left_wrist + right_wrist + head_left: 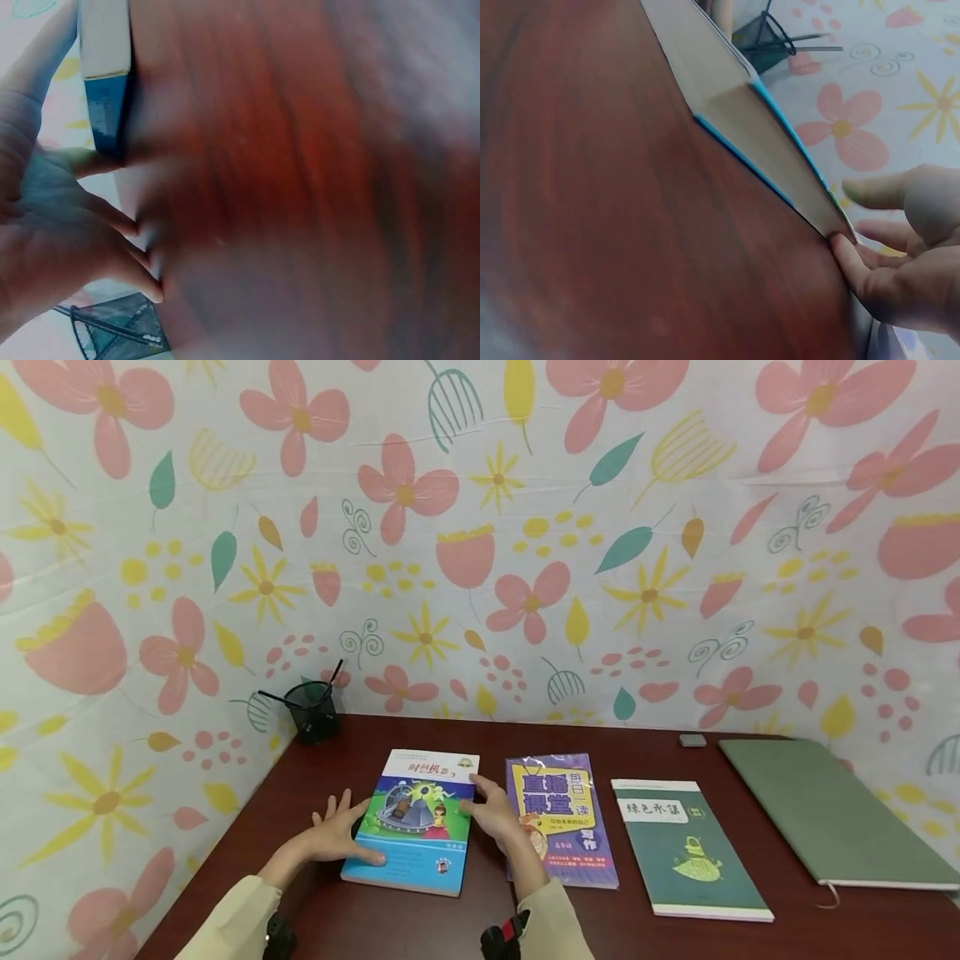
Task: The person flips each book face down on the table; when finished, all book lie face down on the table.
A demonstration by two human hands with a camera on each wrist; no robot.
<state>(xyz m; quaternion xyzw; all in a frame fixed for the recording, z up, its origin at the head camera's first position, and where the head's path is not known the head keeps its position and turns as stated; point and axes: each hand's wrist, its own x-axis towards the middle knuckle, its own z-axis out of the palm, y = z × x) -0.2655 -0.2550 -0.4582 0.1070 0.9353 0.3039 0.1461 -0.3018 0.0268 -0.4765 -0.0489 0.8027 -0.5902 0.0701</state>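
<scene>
A thick blue paperback book (416, 818) with a cartoon cover lies face up on the table, between my two hands. My left hand (333, 835) is at its left edge, fingers spread, the thumb across the lower left of the cover. In the left wrist view, the fingertips of this left hand (67, 217) reach the table beside the book's blue spine (107, 112). My right hand (495, 814) touches the book's right edge with extended fingers. In the right wrist view, fingers of this right hand (922, 247) meet the edge of the page block (769, 150), the thumb raised above the cover.
A purple book (562, 822) lies just right of the blue one, partly behind my right hand. Farther right are a green book (690, 852) and a large olive folder (840, 814). A small grey object (692, 741) and a black mesh pen holder (313, 714) stand at the back.
</scene>
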